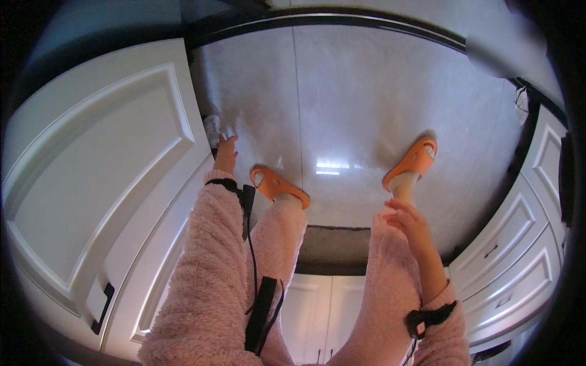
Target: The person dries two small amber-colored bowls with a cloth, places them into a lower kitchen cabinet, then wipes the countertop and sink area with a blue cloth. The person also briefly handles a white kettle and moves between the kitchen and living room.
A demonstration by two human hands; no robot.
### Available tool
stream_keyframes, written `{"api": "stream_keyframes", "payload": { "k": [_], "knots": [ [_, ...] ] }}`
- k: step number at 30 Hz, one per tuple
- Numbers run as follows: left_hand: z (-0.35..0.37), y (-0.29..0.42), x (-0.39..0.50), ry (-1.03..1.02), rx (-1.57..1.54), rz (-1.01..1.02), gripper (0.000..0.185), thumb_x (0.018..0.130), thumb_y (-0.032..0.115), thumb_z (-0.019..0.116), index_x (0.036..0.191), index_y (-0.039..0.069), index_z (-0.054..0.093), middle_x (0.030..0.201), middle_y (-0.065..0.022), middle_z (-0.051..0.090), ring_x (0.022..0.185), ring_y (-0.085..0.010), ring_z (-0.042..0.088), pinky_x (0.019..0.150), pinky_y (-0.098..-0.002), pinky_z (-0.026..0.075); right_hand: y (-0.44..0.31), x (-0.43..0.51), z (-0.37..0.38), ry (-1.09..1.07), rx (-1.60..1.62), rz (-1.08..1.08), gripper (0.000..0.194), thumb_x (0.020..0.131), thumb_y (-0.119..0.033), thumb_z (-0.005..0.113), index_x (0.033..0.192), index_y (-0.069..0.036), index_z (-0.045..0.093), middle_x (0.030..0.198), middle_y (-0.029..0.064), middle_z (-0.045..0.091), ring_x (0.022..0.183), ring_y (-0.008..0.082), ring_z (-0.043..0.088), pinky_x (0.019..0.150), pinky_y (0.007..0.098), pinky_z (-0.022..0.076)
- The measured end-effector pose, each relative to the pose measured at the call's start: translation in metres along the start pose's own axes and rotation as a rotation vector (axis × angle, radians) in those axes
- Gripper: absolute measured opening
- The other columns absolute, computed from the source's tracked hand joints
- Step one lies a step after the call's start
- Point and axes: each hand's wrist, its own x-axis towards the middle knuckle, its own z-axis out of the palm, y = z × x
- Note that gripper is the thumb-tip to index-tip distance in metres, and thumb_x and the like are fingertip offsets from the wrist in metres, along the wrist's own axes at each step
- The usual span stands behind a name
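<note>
My left hand [225, 153] reaches down at the foot of a white panelled cabinet door, its fingers touching or close to a pale, partly clear object [212, 126] on the floor. What that object is, and whether the fingers hold it, I cannot tell. My right hand [407, 219] rests at my right shin, fingers slightly bent and apart, with nothing seen in it. Both wrists wear black straps over fluffy pink sleeves. Below are my feet in orange slippers, the left one [279, 185] and the right one [412, 160], on the grey tiled floor [343, 91].
A large white cabinet door [100, 160] with a black handle [103, 309] stands at left. White drawers [499, 242] line the right side. White cabinet doors [306, 315] lie behind my legs. A whitish item [521, 105] is on the floor at the far right.
</note>
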Motion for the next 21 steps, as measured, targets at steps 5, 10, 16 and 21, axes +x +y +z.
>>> {"api": "stream_keyframes", "payload": {
  "k": [5, 10, 16, 21],
  "knots": [
    [0.015, -0.026, -0.039, -0.059, -0.084, 0.194, 0.054, 0.088, 0.006, 0.056, 0.140, 0.002, 0.041, 0.127, -0.0141, 0.053, 0.107, -0.0219, 0.053, 0.093, -0.0314, 0.044, -0.024, 0.002, 0.018, 0.014, 0.131, -0.083, 0.038, 0.096, -0.014, 0.050, 0.130, 0.001, 0.053, 0.126, 0.0117, 0.059, 0.102, 0.0195, 0.062, 0.093, 0.0309, 0.0477],
    [0.068, -0.003, -0.198, 0.142, 0.696, 0.966, 0.053, 0.090, 0.007, 0.053, 0.141, -0.001, 0.040, 0.136, -0.0159, 0.048, 0.119, -0.0288, 0.047, 0.103, -0.0395, 0.037, -0.055, -0.022, 0.033, -0.144, 0.116, -0.151, 0.040, 0.097, -0.016, 0.053, 0.134, -0.002, 0.050, 0.131, 0.0104, 0.057, 0.106, 0.0193, 0.062, 0.094, 0.0298, 0.0464],
    [0.094, 0.088, -0.401, -0.274, 0.509, 1.392, 0.048, 0.084, 0.002, 0.053, 0.132, -0.004, 0.047, 0.134, -0.0212, 0.048, 0.116, -0.0396, 0.046, 0.104, -0.0471, 0.035, -0.117, -0.083, 0.009, -0.117, -0.065, -0.500, 0.058, 0.088, -0.001, 0.059, 0.143, -0.009, 0.042, 0.142, 0.0088, 0.047, 0.103, 0.0169, 0.063, 0.081, 0.0260, 0.0511],
    [0.094, 0.181, -0.551, -0.453, 0.536, 1.621, 0.046, 0.078, -0.003, 0.057, 0.123, -0.001, 0.055, 0.127, -0.0162, 0.055, 0.114, -0.0407, 0.048, 0.100, -0.0464, 0.040, -0.195, -0.175, -0.050, -0.050, -0.361, -0.717, 0.069, 0.081, -0.007, 0.068, 0.144, -0.016, 0.042, 0.137, 0.0076, 0.050, 0.086, 0.0142, 0.060, 0.071, 0.0244, 0.0511]
  ]
}}
